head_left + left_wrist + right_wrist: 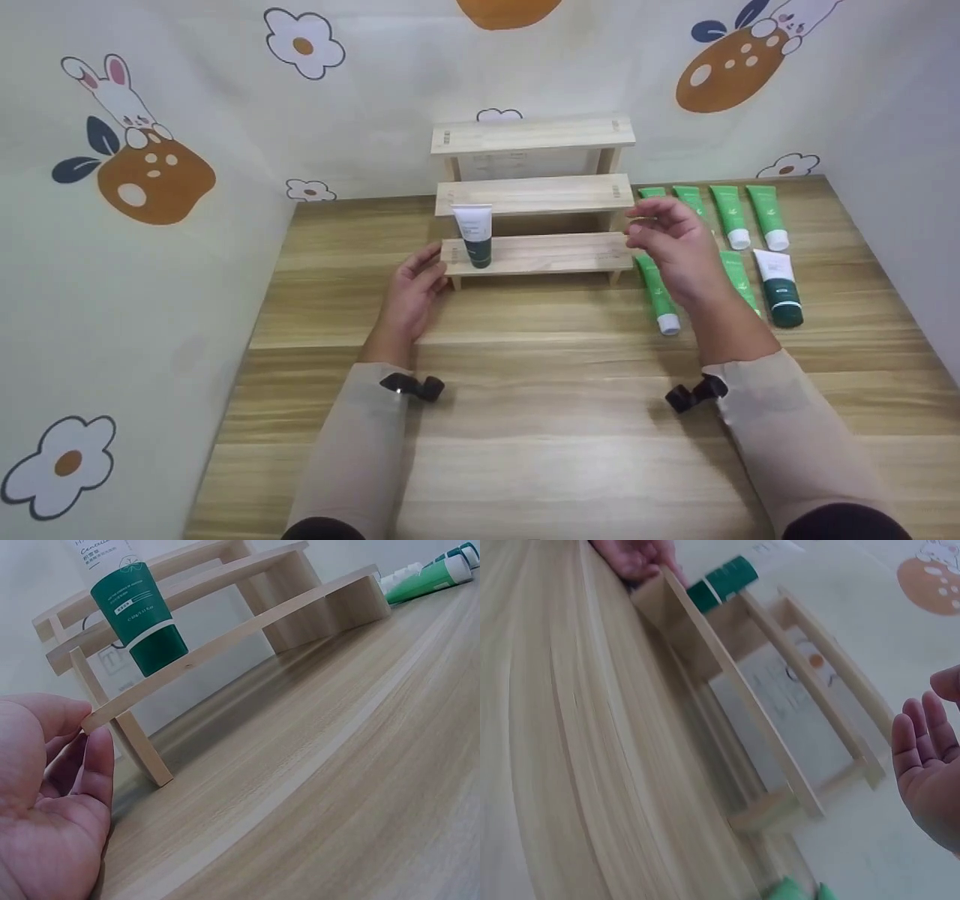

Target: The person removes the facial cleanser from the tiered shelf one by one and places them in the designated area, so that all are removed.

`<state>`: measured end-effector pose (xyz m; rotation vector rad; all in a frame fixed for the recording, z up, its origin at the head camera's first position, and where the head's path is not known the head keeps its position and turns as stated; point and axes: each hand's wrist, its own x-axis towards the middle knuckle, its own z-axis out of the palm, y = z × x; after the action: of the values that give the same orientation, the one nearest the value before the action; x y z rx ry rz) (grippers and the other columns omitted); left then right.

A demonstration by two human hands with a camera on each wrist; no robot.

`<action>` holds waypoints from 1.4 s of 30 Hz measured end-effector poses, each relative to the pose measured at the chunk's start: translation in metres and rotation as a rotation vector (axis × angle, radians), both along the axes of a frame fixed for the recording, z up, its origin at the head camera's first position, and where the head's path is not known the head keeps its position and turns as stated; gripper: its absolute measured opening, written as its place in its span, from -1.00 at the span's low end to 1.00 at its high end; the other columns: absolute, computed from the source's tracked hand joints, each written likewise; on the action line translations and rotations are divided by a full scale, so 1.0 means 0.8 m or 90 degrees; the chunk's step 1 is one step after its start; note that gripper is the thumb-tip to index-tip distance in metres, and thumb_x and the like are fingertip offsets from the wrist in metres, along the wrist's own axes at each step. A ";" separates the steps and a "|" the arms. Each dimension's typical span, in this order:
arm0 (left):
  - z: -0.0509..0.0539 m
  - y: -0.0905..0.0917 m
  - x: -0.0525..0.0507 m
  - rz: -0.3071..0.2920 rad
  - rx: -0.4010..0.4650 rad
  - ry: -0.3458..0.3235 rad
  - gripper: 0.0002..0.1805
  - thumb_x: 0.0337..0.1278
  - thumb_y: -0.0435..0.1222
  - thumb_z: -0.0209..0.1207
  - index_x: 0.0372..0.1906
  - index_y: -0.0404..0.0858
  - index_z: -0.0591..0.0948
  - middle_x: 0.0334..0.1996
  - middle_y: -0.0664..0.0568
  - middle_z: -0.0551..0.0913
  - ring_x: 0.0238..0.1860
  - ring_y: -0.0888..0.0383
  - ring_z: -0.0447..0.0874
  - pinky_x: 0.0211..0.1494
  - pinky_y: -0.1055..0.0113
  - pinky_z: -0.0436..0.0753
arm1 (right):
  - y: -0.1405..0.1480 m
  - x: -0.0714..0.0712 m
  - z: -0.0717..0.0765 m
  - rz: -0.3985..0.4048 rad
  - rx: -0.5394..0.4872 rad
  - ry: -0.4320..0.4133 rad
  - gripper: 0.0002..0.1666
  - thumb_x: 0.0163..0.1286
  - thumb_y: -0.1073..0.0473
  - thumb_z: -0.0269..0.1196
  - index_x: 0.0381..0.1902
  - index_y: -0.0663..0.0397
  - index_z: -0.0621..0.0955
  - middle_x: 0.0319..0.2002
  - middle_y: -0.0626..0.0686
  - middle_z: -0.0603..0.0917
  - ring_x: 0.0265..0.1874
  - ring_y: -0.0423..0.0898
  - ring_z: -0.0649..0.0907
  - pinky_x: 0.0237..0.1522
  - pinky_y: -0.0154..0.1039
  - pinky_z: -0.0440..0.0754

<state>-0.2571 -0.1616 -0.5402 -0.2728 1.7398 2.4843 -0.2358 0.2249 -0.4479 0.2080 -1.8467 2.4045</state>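
A three-step wooden rack (555, 256) stands against the back wall. My left hand (411, 292) pinches the left end of its lowest board, as the left wrist view shows. Close to that end, a white and dark green squeeze tube (473, 231) stands upright on its cap on the lowest board. My right hand (681, 251) is just off the rack's right end, fingers loosely bent, with nothing held. In the right wrist view this hand (934, 769) appears apart from the boards. It partly covers the tubes behind it in the head view.
Several green tubes with white caps (766, 214) lie in two rows on the wooden table (570, 420), right of the rack. A second white and dark green tube (780, 291) lies at the front row's right end. Patterned cloth walls (375, 112) border the table.
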 end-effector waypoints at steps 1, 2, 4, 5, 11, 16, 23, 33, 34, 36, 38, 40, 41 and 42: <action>0.000 0.000 0.000 0.002 0.000 0.004 -0.47 0.46 -0.50 0.19 0.47 -0.32 0.51 0.37 -0.10 0.58 -0.04 0.26 0.69 0.00 0.46 0.69 | -0.008 -0.001 0.001 0.007 -0.001 -0.002 -0.61 0.41 0.61 0.23 -0.03 0.05 0.69 -0.08 -0.01 0.78 -0.14 -0.13 0.74 -0.13 -0.31 0.78; 0.000 0.001 0.000 0.002 -0.002 0.007 -0.47 0.47 -0.50 0.19 0.47 -0.32 0.51 0.35 -0.10 0.59 -0.04 0.26 0.69 0.00 0.46 0.69 | -0.015 -0.002 0.001 0.014 -0.004 -0.003 -0.60 0.40 0.61 0.23 -0.04 0.05 0.69 -0.08 0.00 0.78 -0.14 -0.12 0.74 -0.13 -0.31 0.78; 0.000 0.001 0.000 0.003 -0.006 0.013 -0.48 0.48 -0.50 0.18 0.47 -0.34 0.51 0.33 -0.11 0.60 -0.04 0.26 0.69 0.00 0.46 0.69 | -0.030 -0.003 0.002 0.030 -0.003 -0.006 -0.60 0.40 0.61 0.24 -0.04 0.03 0.69 -0.08 -0.01 0.77 -0.12 -0.13 0.74 -0.12 -0.30 0.78; 0.000 0.001 0.000 0.003 -0.007 0.017 -0.48 0.48 -0.49 0.18 0.47 -0.34 0.51 0.32 -0.11 0.60 -0.03 0.26 0.69 0.00 0.46 0.69 | -0.037 -0.003 0.003 0.036 -0.003 -0.006 -0.59 0.39 0.61 0.25 -0.05 0.03 0.69 -0.08 0.00 0.77 -0.12 -0.12 0.75 -0.13 -0.30 0.79; -0.001 0.000 0.000 0.001 -0.002 0.021 -0.48 0.48 -0.50 0.18 0.46 -0.35 0.51 0.30 -0.11 0.61 -0.02 0.24 0.69 0.00 0.46 0.69 | -0.080 -0.011 0.003 0.081 -0.014 -0.003 -0.57 0.35 0.61 0.29 -0.03 0.01 0.69 -0.09 0.03 0.78 -0.13 -0.12 0.74 -0.14 -0.32 0.79; -0.001 -0.001 -0.001 0.002 -0.005 0.012 -0.48 0.48 -0.49 0.19 0.47 -0.32 0.52 0.33 -0.11 0.60 0.00 0.23 0.70 0.01 0.44 0.70 | -0.113 -0.013 0.006 0.109 -0.021 0.004 -0.58 0.36 0.58 0.32 0.02 0.02 0.68 -0.08 0.00 0.78 -0.10 -0.10 0.76 -0.10 -0.31 0.79; -0.002 -0.002 -0.002 0.001 0.002 0.007 -0.48 0.48 -0.49 0.19 0.47 -0.32 0.52 0.37 -0.12 0.58 0.00 0.23 0.70 0.02 0.44 0.70 | -0.147 -0.019 0.011 0.128 -0.004 -0.006 -0.61 0.37 0.53 0.34 0.05 0.06 0.66 -0.03 0.03 0.79 -0.01 0.00 0.78 -0.02 -0.30 0.78; -0.003 -0.001 0.000 0.003 -0.004 0.016 -0.48 0.46 -0.51 0.19 0.46 -0.32 0.53 0.35 -0.10 0.60 -0.04 0.24 0.69 0.00 0.45 0.71 | -0.182 -0.033 0.002 0.106 0.030 0.000 -0.57 0.37 0.51 0.39 0.15 0.18 0.63 0.10 0.13 0.74 0.19 0.12 0.70 0.20 -0.20 0.76; -0.003 -0.001 0.000 0.002 -0.005 0.018 -0.49 0.46 -0.50 0.19 0.45 -0.32 0.53 0.33 -0.09 0.60 -0.03 0.24 0.68 0.00 0.45 0.70 | -0.185 -0.034 0.001 0.103 0.031 0.001 -0.56 0.37 0.51 0.38 0.17 0.19 0.63 0.09 0.10 0.74 0.19 0.11 0.70 0.21 -0.19 0.76; -0.003 0.000 0.000 0.001 -0.003 0.020 -0.49 0.47 -0.50 0.19 0.45 -0.34 0.53 0.29 -0.06 0.60 -0.02 0.24 0.67 -0.01 0.45 0.69 | -0.190 -0.036 -0.002 0.100 0.032 0.006 -0.54 0.38 0.52 0.36 0.20 0.23 0.60 0.08 0.07 0.74 0.17 0.06 0.71 0.21 -0.18 0.76; -0.003 0.000 0.000 0.000 -0.002 0.022 -0.50 0.47 -0.50 0.18 0.45 -0.34 0.53 0.27 -0.05 0.60 -0.01 0.24 0.66 -0.01 0.45 0.69 | -0.196 -0.038 -0.003 0.102 0.030 0.011 -0.51 0.39 0.51 0.35 0.26 0.30 0.56 0.08 0.05 0.74 0.14 0.00 0.71 0.20 -0.20 0.75; -0.003 0.000 0.000 0.000 -0.002 0.023 -0.49 0.47 -0.50 0.18 0.45 -0.34 0.52 0.28 -0.05 0.60 0.00 0.24 0.67 -0.01 0.45 0.69 | -0.200 -0.040 -0.004 0.108 0.028 0.012 -0.46 0.40 0.50 0.35 0.31 0.34 0.52 0.09 0.03 0.75 0.12 -0.05 0.71 0.19 -0.22 0.74; -0.003 0.000 0.000 0.000 -0.002 0.023 -0.49 0.47 -0.50 0.18 0.46 -0.34 0.52 0.28 -0.06 0.60 0.00 0.24 0.67 -0.01 0.45 0.70 | -0.203 -0.040 -0.005 0.111 0.030 0.011 -0.44 0.41 0.49 0.35 0.33 0.36 0.50 0.07 0.02 0.75 0.11 -0.06 0.71 0.19 -0.23 0.73; -0.003 0.000 0.000 0.001 -0.001 0.024 -0.49 0.47 -0.50 0.18 0.46 -0.34 0.52 0.29 -0.06 0.61 -0.01 0.24 0.68 -0.01 0.45 0.70 | -0.204 -0.041 -0.005 0.113 0.035 0.008 -0.43 0.42 0.48 0.35 0.34 0.36 0.50 0.05 0.01 0.75 0.09 -0.07 0.71 0.18 -0.25 0.71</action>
<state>-0.2574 -0.1615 -0.5426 -0.2294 1.7562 2.5046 -0.2686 0.0614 -0.4520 0.4072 -1.9673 2.4597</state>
